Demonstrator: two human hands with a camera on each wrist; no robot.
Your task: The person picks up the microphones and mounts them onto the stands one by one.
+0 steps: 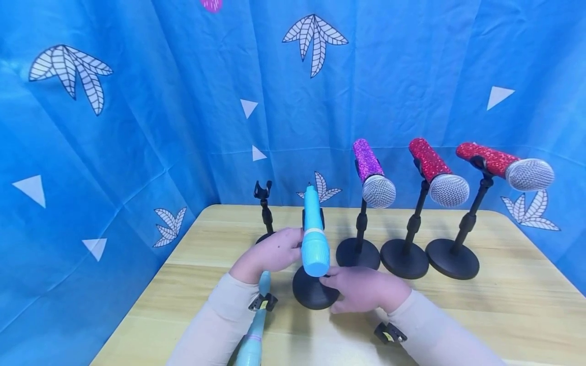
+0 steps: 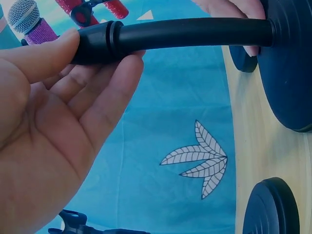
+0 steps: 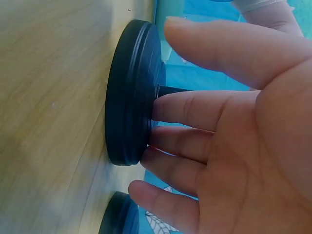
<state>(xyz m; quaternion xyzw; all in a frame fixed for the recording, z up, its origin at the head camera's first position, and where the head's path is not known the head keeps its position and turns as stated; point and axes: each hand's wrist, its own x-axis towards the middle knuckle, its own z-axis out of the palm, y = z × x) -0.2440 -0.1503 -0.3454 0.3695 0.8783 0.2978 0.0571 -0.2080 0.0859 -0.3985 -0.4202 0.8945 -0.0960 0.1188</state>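
A light-blue microphone [image 1: 314, 244] rests in the clip of a black stand at the middle of the table, its head tilted toward me. My left hand [image 1: 279, 250] pinches the collar of that stand's post [image 2: 102, 43] between thumb and fingers. Low down at the right side, my right hand [image 1: 363, 288] has its fingertips against the round black base [image 3: 132, 97], fingers fairly straight and thumb apart. A second light-blue microphone [image 1: 251, 348] lies on the table, partly hidden under my left forearm. Behind my left hand stands a black stand [image 1: 265, 208] with a bare clip.
To the right, a purple glitter microphone [image 1: 368, 160] and two red ones, a nearer-middle red microphone [image 1: 430, 160] and a far-right red microphone [image 1: 494, 158], sit on black stands. A blue patterned curtain [image 1: 293, 117] hangs behind the wooden table [image 1: 517, 305].
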